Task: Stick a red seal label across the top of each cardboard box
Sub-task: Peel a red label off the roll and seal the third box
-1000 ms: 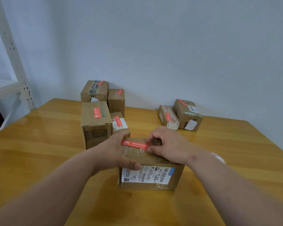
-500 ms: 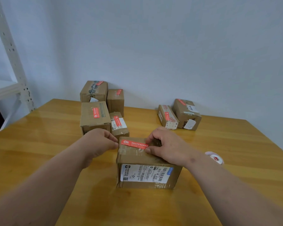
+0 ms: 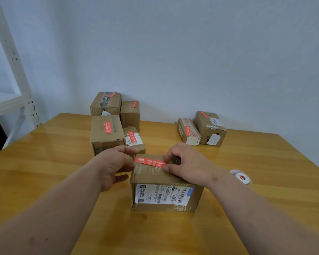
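A cardboard box [image 3: 166, 197] with a white shipping label on its front stands on the wooden table [image 3: 44, 162] right in front of me. A red seal label [image 3: 149, 161] lies across the box's taped top. My left hand [image 3: 114, 166] is at the box's upper left edge. Its bent fingertips touch the label's left end and its thumb is spread below. My right hand [image 3: 190, 164] rests on the box top, with index finger and thumb on the label's right end.
Several other boxes carrying red labels stand behind: a group at the back left [image 3: 107, 131] and two at the back right [image 3: 210, 127]. A roll of labels [image 3: 240, 177] lies right of my right wrist. A white metal shelf [image 3: 11, 70] stands at the left.
My left hand let go of the box's near left side, drew away to the left, then came back to the label's left end. My right hand stayed on the box top.
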A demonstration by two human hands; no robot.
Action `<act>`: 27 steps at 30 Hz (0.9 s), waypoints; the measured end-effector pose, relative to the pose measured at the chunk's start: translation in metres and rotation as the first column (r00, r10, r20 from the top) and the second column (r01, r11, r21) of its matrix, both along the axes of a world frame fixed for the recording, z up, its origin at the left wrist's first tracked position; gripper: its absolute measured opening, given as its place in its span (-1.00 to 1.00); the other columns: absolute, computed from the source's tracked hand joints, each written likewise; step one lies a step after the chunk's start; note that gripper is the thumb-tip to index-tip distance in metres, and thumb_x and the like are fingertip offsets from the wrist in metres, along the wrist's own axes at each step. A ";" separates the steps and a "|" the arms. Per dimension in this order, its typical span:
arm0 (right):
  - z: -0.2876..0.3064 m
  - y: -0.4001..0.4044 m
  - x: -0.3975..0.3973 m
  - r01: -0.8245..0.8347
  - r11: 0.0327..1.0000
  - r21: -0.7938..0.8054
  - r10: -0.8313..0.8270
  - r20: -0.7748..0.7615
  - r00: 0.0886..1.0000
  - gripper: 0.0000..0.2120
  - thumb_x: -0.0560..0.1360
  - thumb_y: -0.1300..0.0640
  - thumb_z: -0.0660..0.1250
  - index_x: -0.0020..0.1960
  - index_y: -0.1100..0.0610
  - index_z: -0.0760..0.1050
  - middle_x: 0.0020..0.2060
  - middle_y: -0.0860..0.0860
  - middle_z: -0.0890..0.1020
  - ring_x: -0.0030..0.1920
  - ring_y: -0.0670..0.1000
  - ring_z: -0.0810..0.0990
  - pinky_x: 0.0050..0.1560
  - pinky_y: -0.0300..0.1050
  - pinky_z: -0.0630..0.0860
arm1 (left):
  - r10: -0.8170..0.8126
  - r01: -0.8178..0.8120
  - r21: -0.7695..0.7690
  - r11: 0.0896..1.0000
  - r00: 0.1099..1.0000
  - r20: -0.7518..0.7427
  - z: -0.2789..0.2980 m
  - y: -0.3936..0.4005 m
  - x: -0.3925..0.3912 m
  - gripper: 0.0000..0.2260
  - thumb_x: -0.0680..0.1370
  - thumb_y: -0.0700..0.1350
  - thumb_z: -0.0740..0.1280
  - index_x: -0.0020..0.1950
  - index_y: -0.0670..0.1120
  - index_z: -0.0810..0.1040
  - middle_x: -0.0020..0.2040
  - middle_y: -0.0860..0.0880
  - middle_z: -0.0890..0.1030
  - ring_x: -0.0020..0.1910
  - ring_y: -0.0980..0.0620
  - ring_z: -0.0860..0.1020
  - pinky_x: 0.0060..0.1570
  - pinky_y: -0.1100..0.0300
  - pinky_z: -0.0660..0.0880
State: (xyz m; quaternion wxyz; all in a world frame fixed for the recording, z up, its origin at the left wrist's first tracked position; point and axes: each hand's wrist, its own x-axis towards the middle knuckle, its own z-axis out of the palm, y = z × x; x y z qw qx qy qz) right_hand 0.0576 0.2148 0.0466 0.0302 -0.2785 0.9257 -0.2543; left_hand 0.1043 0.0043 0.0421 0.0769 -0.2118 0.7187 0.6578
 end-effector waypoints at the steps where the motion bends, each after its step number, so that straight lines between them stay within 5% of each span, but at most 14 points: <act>1: -0.001 0.000 0.000 0.000 1.000 -0.004 0.000 -0.003 1.000 -0.79 0.48 -0.04 0.44 0.08 -0.03 0.55 -0.04 -0.19 0.43 -0.07 -0.20 0.44 -0.11 -0.41 0.31 | 0.012 -0.012 0.028 1.000 1.000 0.003 -0.001 0.001 -0.001 -0.65 0.43 -0.43 0.29 0.09 -0.07 0.60 0.04 -0.18 0.67 0.02 -0.14 0.60 0.18 -0.13 0.47; 10: -0.002 -0.001 -0.002 -0.002 1.000 -0.016 0.002 -0.001 1.000 -0.81 0.48 -0.05 0.44 0.06 -0.05 0.55 -0.05 -0.20 0.43 -0.07 -0.22 0.43 -0.14 -0.39 0.30 | 0.014 -0.014 0.084 0.996 1.000 -0.007 -0.006 -0.001 -0.002 -0.69 0.45 -0.38 0.34 0.10 -0.06 0.59 0.01 -0.16 0.67 -0.04 -0.11 0.56 0.17 -0.13 0.48; 27: -0.002 0.000 -0.001 0.000 1.000 -0.028 0.000 -0.014 1.000 -0.86 0.49 -0.05 0.43 -0.01 -0.10 0.51 -0.05 -0.21 0.44 -0.06 -0.21 0.44 -0.12 -0.38 0.31 | -0.041 0.029 -0.116 0.993 0.994 -0.105 -0.007 -0.005 -0.002 -0.85 0.57 -0.22 0.32 0.07 -0.01 0.60 -0.06 -0.07 0.70 -0.05 -0.04 0.61 0.08 -0.03 0.49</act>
